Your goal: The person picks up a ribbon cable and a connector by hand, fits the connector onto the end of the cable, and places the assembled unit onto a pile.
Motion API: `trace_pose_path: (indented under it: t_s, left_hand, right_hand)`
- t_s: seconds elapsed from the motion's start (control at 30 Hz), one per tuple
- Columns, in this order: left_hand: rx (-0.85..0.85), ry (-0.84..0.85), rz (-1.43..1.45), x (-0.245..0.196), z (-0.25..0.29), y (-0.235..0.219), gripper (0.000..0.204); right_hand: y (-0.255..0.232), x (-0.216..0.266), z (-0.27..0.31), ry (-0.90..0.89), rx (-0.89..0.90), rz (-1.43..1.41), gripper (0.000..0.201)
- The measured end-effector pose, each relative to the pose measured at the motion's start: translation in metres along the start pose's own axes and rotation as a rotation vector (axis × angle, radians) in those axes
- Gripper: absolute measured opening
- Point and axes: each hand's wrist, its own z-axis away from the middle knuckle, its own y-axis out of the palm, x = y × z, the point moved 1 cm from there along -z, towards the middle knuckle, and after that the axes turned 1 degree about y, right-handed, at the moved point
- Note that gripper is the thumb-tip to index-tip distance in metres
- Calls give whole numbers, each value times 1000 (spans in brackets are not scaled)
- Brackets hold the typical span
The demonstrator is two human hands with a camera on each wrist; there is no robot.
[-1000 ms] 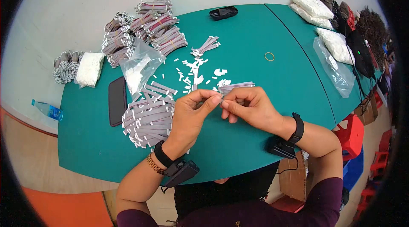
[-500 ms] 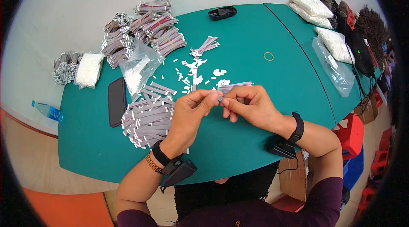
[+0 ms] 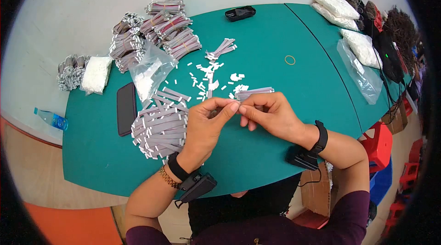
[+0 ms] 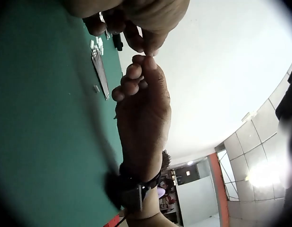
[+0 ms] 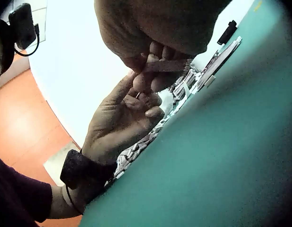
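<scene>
Over the green table, my left hand (image 3: 204, 123) and right hand (image 3: 274, 117) meet fingertip to fingertip, thumbs against index fingers. A short grey flat ribbon cable (image 5: 167, 65) shows in the right wrist view, lying across the curled fingers of my right hand with one end at the pinch. The left thumb and index finger pinch that same end, most of which the fingertips hide. Just beyond the right hand lies a neat stack of grey ribbon cables (image 3: 255, 92). A loose pile of white-ended ribbon cables (image 3: 158, 125) spreads beside the left hand.
Small white pieces (image 3: 202, 79) are scattered beyond the hands, near a small crossed cable bundle (image 3: 223, 49). Banded bundles (image 3: 181, 45) are heaped at the back left by a clear bag (image 3: 151, 68). A dark phone (image 3: 126, 109) lies left; a rubber band (image 3: 290, 60) lies right.
The hands stay in nearly the same place, pinching throughout. Their fingertips shift slightly; a bit of grey cable visible between them half a second ago is now mostly covered.
</scene>
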Motion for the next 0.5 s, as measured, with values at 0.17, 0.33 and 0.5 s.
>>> trace_pose_path:
  t_s: [0.17,0.33,0.5]
  left_hand:
    - [28,25,-12,-1,-3,1,17]
    - [141,151,-227,10,-10,4,21]
    - [191,396,-815,3,-12,13,22]
  right_hand:
    - [-5,2,-1,-48,-35,-13,18]
    - [-24,13,-9,-108,-130,-30,18]
    - [-32,13,-12,-140,-158,-35,17]
